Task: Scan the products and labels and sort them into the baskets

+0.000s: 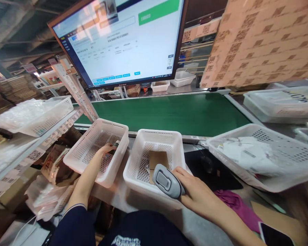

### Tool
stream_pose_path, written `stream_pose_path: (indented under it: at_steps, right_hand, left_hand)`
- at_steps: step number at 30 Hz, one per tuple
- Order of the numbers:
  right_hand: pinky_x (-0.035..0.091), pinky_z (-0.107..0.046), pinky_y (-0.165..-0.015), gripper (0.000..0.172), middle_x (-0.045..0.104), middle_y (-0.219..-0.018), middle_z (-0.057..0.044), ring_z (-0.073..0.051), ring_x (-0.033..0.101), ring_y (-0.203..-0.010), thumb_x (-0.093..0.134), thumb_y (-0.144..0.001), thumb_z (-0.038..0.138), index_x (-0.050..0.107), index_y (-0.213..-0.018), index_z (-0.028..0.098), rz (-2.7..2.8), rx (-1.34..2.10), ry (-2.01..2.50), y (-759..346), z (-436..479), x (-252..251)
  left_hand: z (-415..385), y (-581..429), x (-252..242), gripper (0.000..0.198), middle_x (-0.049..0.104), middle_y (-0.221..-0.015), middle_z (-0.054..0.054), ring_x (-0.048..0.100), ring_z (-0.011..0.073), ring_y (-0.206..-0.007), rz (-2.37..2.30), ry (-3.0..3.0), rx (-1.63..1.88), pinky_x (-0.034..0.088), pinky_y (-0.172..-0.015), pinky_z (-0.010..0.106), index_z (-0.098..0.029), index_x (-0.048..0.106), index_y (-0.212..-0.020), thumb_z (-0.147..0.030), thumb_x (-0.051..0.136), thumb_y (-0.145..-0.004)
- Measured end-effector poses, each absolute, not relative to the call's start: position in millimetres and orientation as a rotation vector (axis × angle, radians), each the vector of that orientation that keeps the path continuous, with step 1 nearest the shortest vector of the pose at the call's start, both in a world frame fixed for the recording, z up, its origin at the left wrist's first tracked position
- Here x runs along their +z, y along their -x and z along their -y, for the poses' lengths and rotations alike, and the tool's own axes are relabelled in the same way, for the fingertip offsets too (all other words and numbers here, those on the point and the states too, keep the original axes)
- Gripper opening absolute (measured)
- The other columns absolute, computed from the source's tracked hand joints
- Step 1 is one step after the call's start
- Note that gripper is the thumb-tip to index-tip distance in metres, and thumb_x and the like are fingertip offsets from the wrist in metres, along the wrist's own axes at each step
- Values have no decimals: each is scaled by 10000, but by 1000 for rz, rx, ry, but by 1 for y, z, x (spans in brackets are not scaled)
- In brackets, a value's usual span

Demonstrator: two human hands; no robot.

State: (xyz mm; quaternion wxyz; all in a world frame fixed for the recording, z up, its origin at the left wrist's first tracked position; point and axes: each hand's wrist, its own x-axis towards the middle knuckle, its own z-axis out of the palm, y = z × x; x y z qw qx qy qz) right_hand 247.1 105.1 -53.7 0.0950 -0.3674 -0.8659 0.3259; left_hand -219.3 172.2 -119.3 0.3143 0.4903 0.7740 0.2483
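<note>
My left hand (pixel 106 149) reaches into the left white basket (pixel 80 163) and its fingers close on a small dark item (pixel 115 145) near the basket's right wall. My right hand (pixel 195 191) grips a grey handheld barcode scanner (pixel 166 180), whose head points over the near rim of the middle white basket (pixel 133 169). A brown cardboard piece (pixel 157 160) lies on the floor of that middle basket. Both baskets stand side by side on the bench edge in front of the green conveyor belt (pixel 169 112).
A large monitor (pixel 118 41) hangs above the belt. A wide white basket (pixel 292 160) with paper slips sits at right, another basket (pixel 277 112) behind it. A shelf with a basket of plastic bags (pixel 36 116) stands left. A phone (pixel 274 235) and purple cloth (pixel 233 205) lie near right.
</note>
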Motion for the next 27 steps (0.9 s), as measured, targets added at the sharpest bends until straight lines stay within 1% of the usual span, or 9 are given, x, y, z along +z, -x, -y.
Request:
stream_pose_path:
  at_steps: [3,6,8,12,17,19,22,24,27]
  right_hand:
    - [498,-366,-817,431,598,-1115,-67,-264,656,-966,567,-755,5,630,-1130,207,2578,916,1073,-238,-105,-44]
    - [514,-377,-829,517,602,-1175,-83,-275,672,-986,586,-747,8,622,-1228,193,2597,825,1101,-224,-106,-26]
    - [527,-384,-842,575,597,-1246,-106,-287,680,-1019,601,-767,28,601,-1321,181,2611,748,1136,-214,-107,-13]
    - [537,-394,-849,651,591,-1335,-140,-315,684,-1108,622,-833,88,538,-1475,160,2659,590,1227,-199,-106,1]
    - [509,-358,-760,684,606,-1346,-140,-300,698,-1087,637,-867,136,487,-1533,184,2605,518,1364,-207,-103,-13]
    - [499,-347,-752,664,616,-1308,-129,-282,700,-1047,628,-841,114,508,-1490,197,2563,558,1373,-218,-101,-22]
    - [484,-337,-771,557,630,-1202,-94,-262,683,-1008,608,-775,77,575,-1316,208,2500,658,1326,-235,-98,-32]
    - [453,-334,-751,485,624,-1125,-68,-260,668,-970,618,-739,76,586,-1202,218,2461,711,1302,-244,-95,-38]
    - [391,-336,-705,435,602,-1062,-45,-256,647,-905,626,-706,77,574,-1112,223,2400,769,1286,-253,-92,-45]
  left_hand:
    - [-171,208,-98,174,682,-783,24,689,183,-758,-2011,-1291,774,561,-678,267,-194,569,-862,-246,709,-773]
    - [-166,180,-75,379,728,-1106,63,709,199,-1037,-1911,-1453,975,570,-919,293,-191,604,-1130,-195,683,-759]
    - [-159,151,-65,418,718,-1147,70,689,236,-1101,-1879,-1656,1061,543,-1011,348,-195,627,-1171,-190,686,-757]
    - [-142,86,-60,270,695,-1074,77,665,281,-1068,-1983,-1912,1093,534,-988,399,-218,660,-1078,-208,662,-808]
    - [-140,37,-76,288,731,-1074,73,699,287,-994,-1965,-1742,1031,544,-897,399,-252,608,-1160,-272,648,-876]
    - [-143,30,-87,306,746,-1055,73,713,292,-958,-1923,-1702,985,548,-874,405,-263,596,-1187,-296,644,-887]
    - [-148,26,-105,344,763,-1099,94,727,310,-980,-1878,-1675,964,560,-889,431,-257,584,-1229,-340,632,-899]
    - [-152,22,-116,355,765,-1117,113,731,321,-1001,-1863,-1649,949,568,-905,447,-243,589,-1227,-412,621,-916]
    - [-154,13,-125,382,763,-1085,115,729,318,-998,-1804,-1619,937,570,-912,442,-237,610,-1196,-527,583,-947]
